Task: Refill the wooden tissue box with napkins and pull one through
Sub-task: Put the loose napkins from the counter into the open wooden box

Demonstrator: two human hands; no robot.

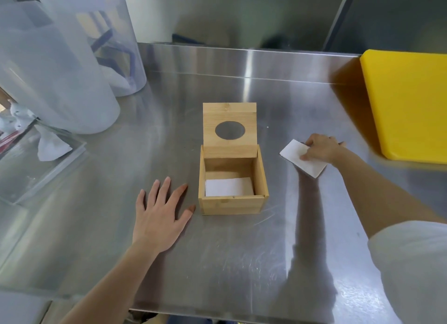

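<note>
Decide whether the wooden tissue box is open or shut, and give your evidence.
Open. The wooden tissue box has its hinged lid standing upright at the back, oval hole facing forward, and white napkins show inside.

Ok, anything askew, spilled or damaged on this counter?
Nothing stands out. The wooden tissue box sits square with its lid hinged upright and napkins flat inside. The right hand grips a napkin stack; the left hand rests flat.
</note>
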